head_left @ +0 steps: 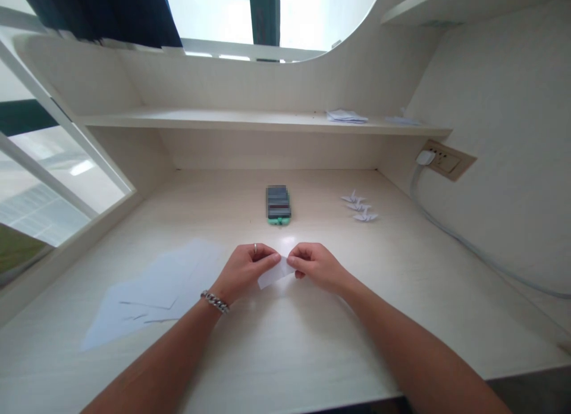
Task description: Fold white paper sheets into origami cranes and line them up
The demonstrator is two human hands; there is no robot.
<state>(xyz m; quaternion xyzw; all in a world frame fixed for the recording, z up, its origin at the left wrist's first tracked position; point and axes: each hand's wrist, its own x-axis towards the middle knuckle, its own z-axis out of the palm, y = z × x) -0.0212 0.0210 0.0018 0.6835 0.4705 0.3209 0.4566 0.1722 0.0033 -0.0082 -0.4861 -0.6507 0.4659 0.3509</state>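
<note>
A small folded piece of white paper (274, 275) is held just above the desk between my two hands. My left hand (250, 268), with a ring on one finger and a chain bracelet at the wrist, pinches its upper left edge between thumb and forefinger. On the other side, my right hand (314, 264) pinches the paper's upper right corner. The fingertips of both hands are close together. Beyond them a phone (278, 203) in a green case lies on the desk. Several white paper cranes (364, 215) stand in a row to the right of it.
White paper sheets (147, 295) with thin dark strips or lines on them lie at left. Folded papers (347, 116) rest on the shelf (232, 119) above the desk (276, 354). From the wall socket (448, 160), a plugged-in grey cable (473, 250) runs along the right wall.
</note>
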